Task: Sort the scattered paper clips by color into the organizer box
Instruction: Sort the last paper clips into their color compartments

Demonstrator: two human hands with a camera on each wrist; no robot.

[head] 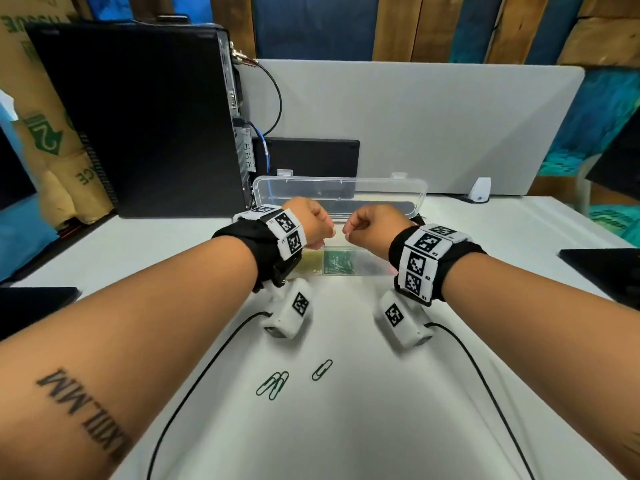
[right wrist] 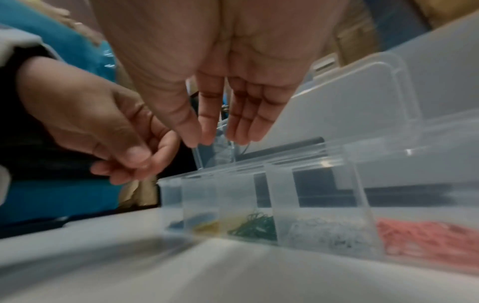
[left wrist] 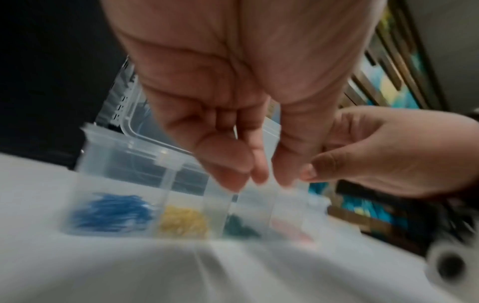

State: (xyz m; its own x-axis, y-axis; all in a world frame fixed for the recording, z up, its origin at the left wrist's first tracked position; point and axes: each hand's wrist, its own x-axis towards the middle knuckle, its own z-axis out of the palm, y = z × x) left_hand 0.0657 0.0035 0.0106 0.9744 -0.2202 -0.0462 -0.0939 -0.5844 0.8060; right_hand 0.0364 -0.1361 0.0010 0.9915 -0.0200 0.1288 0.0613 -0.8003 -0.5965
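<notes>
Both hands hover over the organizer box (head: pixel 346 268), fingers bunched; whether they pinch anything, I cannot tell. The green paper clips (head: pixel 277 382) lie on the bench well behind the fingers, long axes slanting away, slightly nearer the left hand (head: pixel 313 221) than the right hand (head: pixel 372 225).

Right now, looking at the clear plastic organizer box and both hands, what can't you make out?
- Head view: the left hand and right hand cover much of the clear plastic organizer box; blue and red compartments are hidden.
- Wrist views: motion blur hides whether the fingertips pinch anything.
- Right wrist view: the pale compartment's clip colour is unclear.
</notes>
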